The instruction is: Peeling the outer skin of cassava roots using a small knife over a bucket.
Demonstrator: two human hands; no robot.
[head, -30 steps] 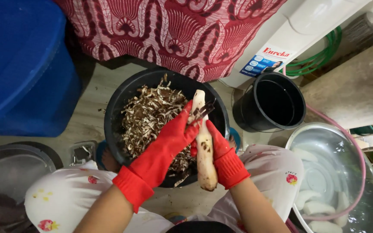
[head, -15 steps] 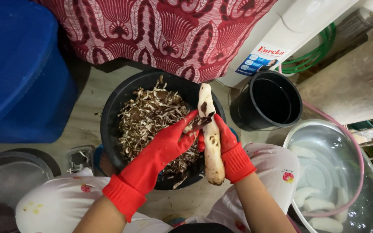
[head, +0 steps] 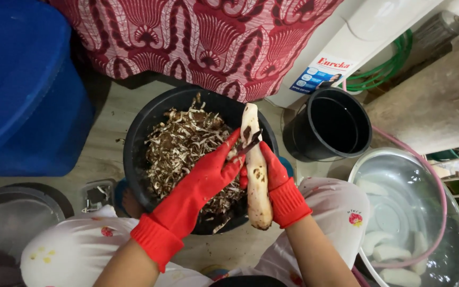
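Note:
Both my hands wear red rubber gloves. My right hand (head: 278,183) grips a long pale root (head: 258,199), mostly peeled with a few dark spots, and holds it upright over a black basin (head: 134,154). My left hand (head: 203,186) holds a small knife (head: 249,144), whose blade lies against a dark patch near the root's top. A heap of brown and white peelings (head: 181,151) fills the basin beneath both hands.
A black bucket (head: 328,127) stands right of the basin. At lower right, a metal bowl (head: 442,250) holds water and several peeled white pieces, with a pink hose (head: 434,178) along its rim. A blue container (head: 22,90), a red patterned cloth (head: 203,37) and another metal bowl (head: 6,223) surround me.
The root has risen slightly and shifted right over the basin. The knife blade has slid a little down the dark patch near the root's top.

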